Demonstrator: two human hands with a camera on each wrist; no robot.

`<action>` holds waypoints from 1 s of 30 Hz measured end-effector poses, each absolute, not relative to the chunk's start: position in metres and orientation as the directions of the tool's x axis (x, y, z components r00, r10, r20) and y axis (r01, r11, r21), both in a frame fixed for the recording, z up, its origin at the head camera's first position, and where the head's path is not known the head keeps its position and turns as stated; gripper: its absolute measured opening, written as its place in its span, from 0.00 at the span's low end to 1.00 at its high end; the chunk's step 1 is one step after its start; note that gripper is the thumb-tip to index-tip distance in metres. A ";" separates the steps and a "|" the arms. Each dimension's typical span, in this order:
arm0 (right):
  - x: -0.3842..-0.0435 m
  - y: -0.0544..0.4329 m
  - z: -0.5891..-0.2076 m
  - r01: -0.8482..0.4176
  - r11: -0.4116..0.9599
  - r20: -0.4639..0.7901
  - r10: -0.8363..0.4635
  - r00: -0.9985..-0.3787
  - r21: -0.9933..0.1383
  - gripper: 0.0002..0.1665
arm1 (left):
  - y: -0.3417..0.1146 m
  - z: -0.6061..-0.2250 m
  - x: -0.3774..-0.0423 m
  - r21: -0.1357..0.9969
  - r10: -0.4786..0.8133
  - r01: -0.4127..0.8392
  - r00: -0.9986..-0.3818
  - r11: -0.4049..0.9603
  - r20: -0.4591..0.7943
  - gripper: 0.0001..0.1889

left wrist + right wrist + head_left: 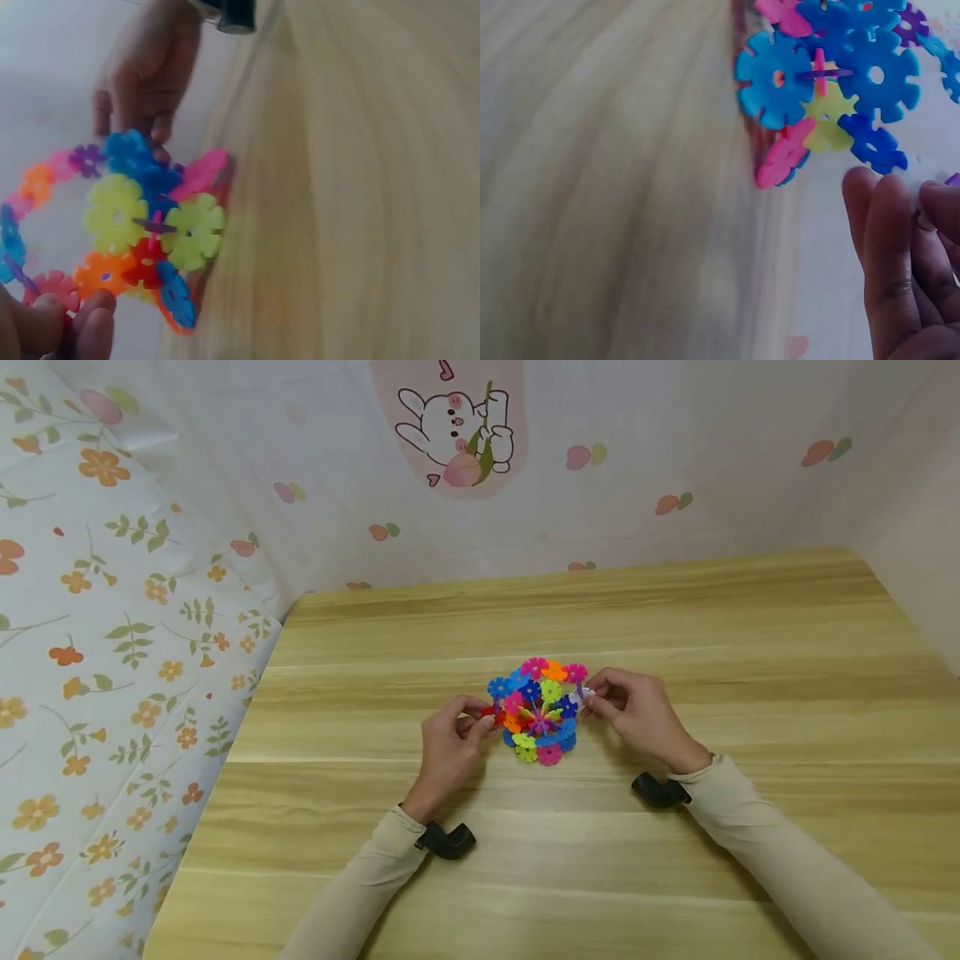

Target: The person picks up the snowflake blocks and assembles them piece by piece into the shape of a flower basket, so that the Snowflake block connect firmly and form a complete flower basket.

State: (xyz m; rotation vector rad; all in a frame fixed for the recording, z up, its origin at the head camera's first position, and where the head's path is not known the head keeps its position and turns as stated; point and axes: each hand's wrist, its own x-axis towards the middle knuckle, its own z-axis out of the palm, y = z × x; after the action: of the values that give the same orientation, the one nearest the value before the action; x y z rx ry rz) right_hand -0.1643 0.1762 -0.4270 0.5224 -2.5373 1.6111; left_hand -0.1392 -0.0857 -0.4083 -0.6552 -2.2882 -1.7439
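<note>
A ball-like build of interlocking notched plastic flower discs (551,691) in blue, yellow, pink, orange and red is between the two hands, low over the table. On its left side my left hand (452,739) pinches a red disc (491,713) between thumb and fingers. My right hand (639,710) pinches a white disc (583,694) at the opposite side. In the left wrist view, an arc of smaller discs (36,182) curves away from the main cluster. Large blue discs (876,73) face the right wrist view, and fingers partly hide the white disc there.
The wood-grain table (360,668) lies under both forearms. A white printed cloth (315,460) hangs behind its far edge, and a floral cloth (127,693) hangs at the left. Black wrist devices (447,842) are strapped at both cuffs.
</note>
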 end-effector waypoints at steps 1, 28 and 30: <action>-0.164 0.176 -0.426 -0.327 0.380 0.247 -0.244 -0.938 -0.865 0.03 | -0.085 -0.408 -0.139 0.846 0.224 0.480 -0.873 0.233 0.434 0.06; -0.166 0.171 -0.418 -0.654 0.582 0.510 -0.420 -0.751 -0.483 0.06 | -0.083 -0.395 -0.148 0.822 0.319 0.487 -0.861 0.295 0.396 0.05; -0.166 0.171 -0.417 -0.663 0.585 0.511 -0.434 -0.742 -0.467 0.06 | -0.083 -0.396 -0.149 0.823 0.315 0.484 -0.863 0.298 0.394 0.04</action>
State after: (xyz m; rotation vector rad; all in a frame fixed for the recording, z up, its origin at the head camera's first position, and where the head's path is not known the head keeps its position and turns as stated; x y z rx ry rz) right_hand -0.1660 0.1714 -0.4175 0.8904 -2.4748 0.9351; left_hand -0.1489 -0.0831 -0.3958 -0.7466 -2.3997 -1.6090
